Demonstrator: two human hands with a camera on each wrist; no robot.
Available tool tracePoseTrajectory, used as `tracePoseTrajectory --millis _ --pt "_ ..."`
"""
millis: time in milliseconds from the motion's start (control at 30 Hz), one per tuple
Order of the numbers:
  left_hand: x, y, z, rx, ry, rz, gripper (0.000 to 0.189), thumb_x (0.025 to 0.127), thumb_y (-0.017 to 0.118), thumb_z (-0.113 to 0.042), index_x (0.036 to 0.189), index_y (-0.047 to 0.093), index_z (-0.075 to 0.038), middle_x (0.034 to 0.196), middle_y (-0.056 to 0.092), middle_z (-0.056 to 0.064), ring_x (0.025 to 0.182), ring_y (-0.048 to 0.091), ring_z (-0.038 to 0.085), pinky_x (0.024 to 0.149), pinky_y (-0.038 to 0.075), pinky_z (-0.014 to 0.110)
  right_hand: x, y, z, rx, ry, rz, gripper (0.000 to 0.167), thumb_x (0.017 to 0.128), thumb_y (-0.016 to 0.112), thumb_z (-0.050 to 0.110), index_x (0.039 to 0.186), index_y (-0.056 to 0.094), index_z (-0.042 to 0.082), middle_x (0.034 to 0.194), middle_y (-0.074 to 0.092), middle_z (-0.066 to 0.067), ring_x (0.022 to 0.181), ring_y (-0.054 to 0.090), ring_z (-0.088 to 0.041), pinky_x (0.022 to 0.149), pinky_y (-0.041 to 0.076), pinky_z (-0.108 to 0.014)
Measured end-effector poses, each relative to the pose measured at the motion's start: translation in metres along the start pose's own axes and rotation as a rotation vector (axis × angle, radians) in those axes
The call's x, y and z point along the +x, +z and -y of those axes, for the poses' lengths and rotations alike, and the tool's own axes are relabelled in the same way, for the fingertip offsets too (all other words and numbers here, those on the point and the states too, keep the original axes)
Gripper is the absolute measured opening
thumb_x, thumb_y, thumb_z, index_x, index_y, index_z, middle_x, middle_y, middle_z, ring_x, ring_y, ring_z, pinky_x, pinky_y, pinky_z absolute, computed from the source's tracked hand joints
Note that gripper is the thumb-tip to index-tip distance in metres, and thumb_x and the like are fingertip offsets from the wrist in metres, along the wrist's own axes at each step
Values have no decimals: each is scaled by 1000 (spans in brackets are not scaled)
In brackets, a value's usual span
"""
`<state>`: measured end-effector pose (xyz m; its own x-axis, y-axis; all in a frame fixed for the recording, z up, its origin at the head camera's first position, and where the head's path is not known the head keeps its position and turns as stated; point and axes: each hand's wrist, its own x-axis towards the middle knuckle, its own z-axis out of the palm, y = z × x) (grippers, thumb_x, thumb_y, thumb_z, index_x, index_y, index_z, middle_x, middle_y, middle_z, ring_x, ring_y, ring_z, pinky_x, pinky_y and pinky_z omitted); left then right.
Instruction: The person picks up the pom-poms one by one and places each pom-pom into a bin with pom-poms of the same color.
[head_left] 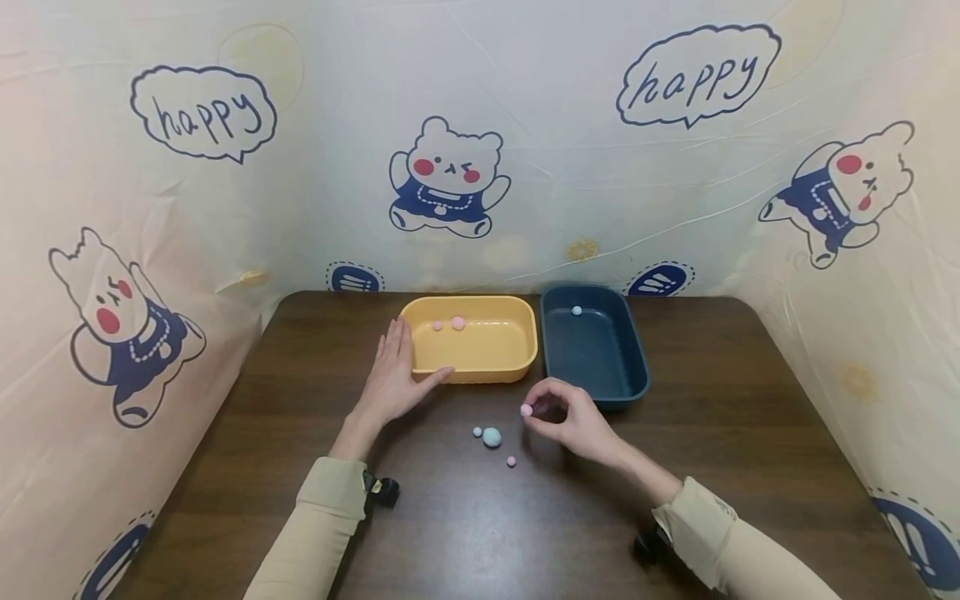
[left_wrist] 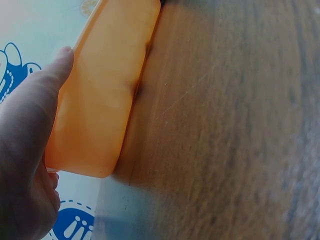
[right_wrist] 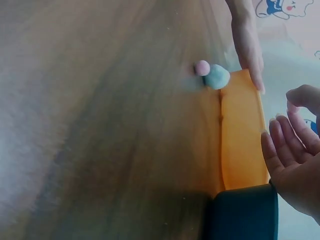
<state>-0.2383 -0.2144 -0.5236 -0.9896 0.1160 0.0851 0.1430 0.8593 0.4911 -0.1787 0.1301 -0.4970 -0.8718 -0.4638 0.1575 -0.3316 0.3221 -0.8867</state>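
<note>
My left hand [head_left: 392,379] rests against the left end of the yellow tray [head_left: 474,368], its fingers straight along the side and the thumb at the front rim. In the left wrist view the thumb [left_wrist: 55,70] lies at the rim of that tray. My right hand [head_left: 577,423] pinches a small pink ball [head_left: 527,410] between thumb and index finger, in front of the blue tray [head_left: 600,393]. On the table nearby are a larger light blue ball [head_left: 492,437], a tiny light blue ball [head_left: 477,432] and a small pink ball [head_left: 512,462].
Inside the yellow tray are two pink balls, a larger one [head_left: 458,323] and a smaller one [head_left: 437,326]. One light blue ball [head_left: 577,311] lies in the blue tray. Both trays stand side by side near the back edge of the brown table [head_left: 705,400], before a printed cloth [head_left: 555,183].
</note>
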Motion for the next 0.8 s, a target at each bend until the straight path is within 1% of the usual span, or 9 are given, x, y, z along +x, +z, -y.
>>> tracePoseTrajectory --millis 233,467,600,733,800 --pt "1 0 0 -1 3 8 132 93 63 -84 176 1 0 187 -3 19 175 0 39 143 6 58 9 -5 2 -17 0 -21 20 97 83 8 114 73 9 110 76 -9 101 71 -27 95 65 -45" --pt "0 0 0 -6 -2 6 131 94 63 -83 176 1 -1 187 -2 19 175 -2 37 143 5 58 25 -7 3 -29 -19 -51 21 94 84 1 112 73 7 109 76 -10 100 71 -29 96 64 -52" --pt "0 1 1 -3 -1 1 132 93 63 -83 176 2 -1 187 0 20 175 0 39 143 6 59 32 -9 2 -38 -15 -59 21 95 84 3 112 73 7 110 76 -11 101 71 -30 97 64 -55" --pt "0 0 0 -6 -3 4 131 93 64 -82 176 2 -1 187 -3 18 175 1 39 143 6 57 40 -11 0 -45 -15 -62 21 96 84 6 113 73 7 110 77 -11 100 73 -28 98 64 -59" --pt "0 -1 0 -5 -3 9 132 93 64 -83 176 1 -1 187 -6 17 175 1 40 143 5 58 44 -12 0 -53 -15 -68 20 96 84 7 113 73 7 110 77 -11 98 74 -26 97 64 -57"
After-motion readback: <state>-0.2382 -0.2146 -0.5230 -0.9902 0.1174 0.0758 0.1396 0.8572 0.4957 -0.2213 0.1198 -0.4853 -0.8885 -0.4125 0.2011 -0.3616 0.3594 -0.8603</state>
